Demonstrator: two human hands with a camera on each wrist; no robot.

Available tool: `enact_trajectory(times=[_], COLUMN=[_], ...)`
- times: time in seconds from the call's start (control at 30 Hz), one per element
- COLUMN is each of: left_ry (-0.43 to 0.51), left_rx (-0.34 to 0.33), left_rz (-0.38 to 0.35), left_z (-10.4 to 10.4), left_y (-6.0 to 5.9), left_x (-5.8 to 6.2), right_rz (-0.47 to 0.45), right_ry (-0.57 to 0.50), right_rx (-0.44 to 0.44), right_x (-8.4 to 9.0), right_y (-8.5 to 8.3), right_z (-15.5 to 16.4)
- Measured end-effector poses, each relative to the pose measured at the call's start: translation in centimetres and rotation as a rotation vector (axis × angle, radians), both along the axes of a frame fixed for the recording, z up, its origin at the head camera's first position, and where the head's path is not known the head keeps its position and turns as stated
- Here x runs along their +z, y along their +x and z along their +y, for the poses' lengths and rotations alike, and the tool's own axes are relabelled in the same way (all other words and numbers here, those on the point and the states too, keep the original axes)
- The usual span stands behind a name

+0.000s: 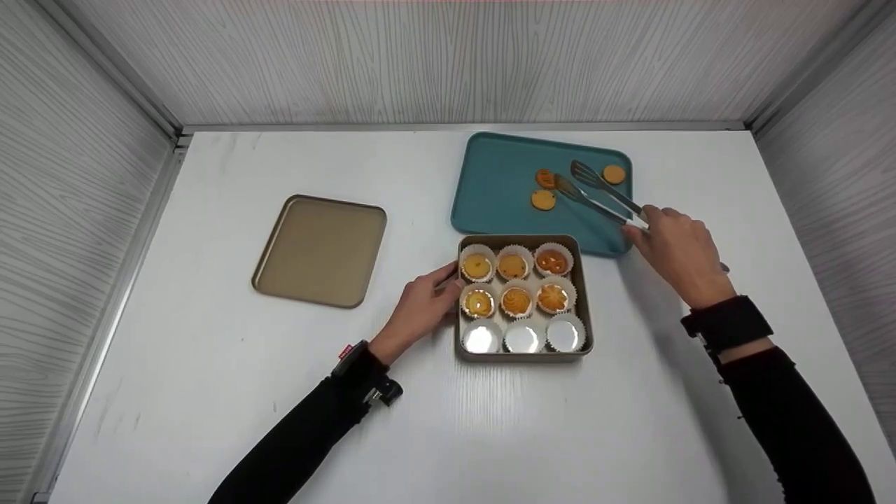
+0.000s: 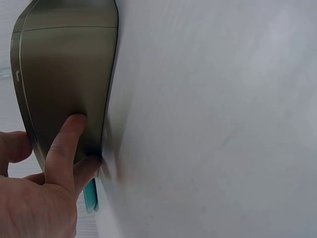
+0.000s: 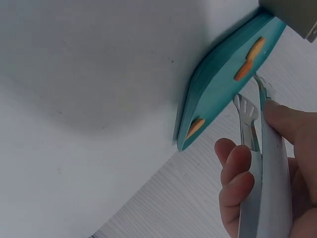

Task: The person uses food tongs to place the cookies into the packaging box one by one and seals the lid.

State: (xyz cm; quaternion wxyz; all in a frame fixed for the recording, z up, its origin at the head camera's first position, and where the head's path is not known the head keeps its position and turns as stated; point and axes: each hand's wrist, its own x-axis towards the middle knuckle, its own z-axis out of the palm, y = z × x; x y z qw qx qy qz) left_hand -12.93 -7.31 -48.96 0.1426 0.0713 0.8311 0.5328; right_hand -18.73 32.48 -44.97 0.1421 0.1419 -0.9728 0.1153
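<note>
Head view, nearest first: a deep, gold-coloured square metal tin (image 1: 519,358) stands on the white table (image 1: 210,385), just right of the left hand's (image 1: 423,301) fingers, which lie extended against its outer wall without clasping it. It should be stiff and apt to slide, so its side walls suit steadying. Its white fluted paper cups (image 1: 523,337) look soft; the nearest three show bare bottoms, the other six carry golden cookies (image 1: 516,301).

Farther right, the right hand's (image 1: 675,248) fingers curl round white-handled tongs (image 3: 273,183) with slotted ends, held apart. They look light and springy; mid-handle is a sound hold. Ahead and left of those fingers, on a teal rectangular tray (image 1: 497,175), lie a pale round cookie (image 1: 543,200), a reddish-brown round cookie (image 1: 544,179) and, by the right rim, a tan round cookie (image 1: 614,174). All are probably brittle, best taken gently by their edges. One tong end overlaps the reddish-brown one, though contact is hard to judge.

For moving, bare table separates the left fingers from a shallow, gold-coloured square tray (image 1: 322,252) to their left. Between the right fingers and the cups, the tin's wall calls for lifting over; beyond the teal rim rises a grey wood-grain wall (image 1: 448,63).
</note>
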Motion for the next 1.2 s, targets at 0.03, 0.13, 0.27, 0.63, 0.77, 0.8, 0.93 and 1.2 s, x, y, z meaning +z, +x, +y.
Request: enact_trajectory(times=[0.03, 0.13, 0.27, 0.63, 0.77, 0.8, 0.93, 1.2], left_ry=[-0.001, -0.005, -0.005, 0.002, 0.001, 0.001, 0.004, 0.000], left_rx=[0.002, 0.007, 0.007, 0.004, 0.003, 0.002, 0.000, -0.001], left_rz=[0.001, 0.005, 0.012, 0.010, -0.006, -0.009, -0.016, -0.006], left_z=[0.0, 0.0, 0.1, 0.0, 0.0, 0.0, -0.1, -0.1], left_y=[0.0, -0.1, -0.1, 0.0, 0.0, 0.0, 0.1, 0.0], left_x=[0.0, -0.1, 0.0, -0.2, -0.1, -0.1, -0.1, 0.0], right_rz=[-0.006, -0.029, -0.048, -0.105, -0.124, -0.124, -0.117, -0.133], right_ry=[0.004, 0.004, -0.009, -0.031, -0.026, -0.022, -0.008, -0.025], right_rx=[-0.001, -0.006, -0.008, -0.005, -0.012, -0.011, -0.008, -0.023], right_x=[0.0, -0.1, -0.2, -0.2, -0.3, -0.3, -0.5, -1.2], right_y=[-0.1, -0.3, -0.6, -2.0, -2.5, -2.6, -2.9, -3.1], right_z=[0.0, 0.0, -0.5, -1.9, -2.2, -2.3, -2.5, -2.4])
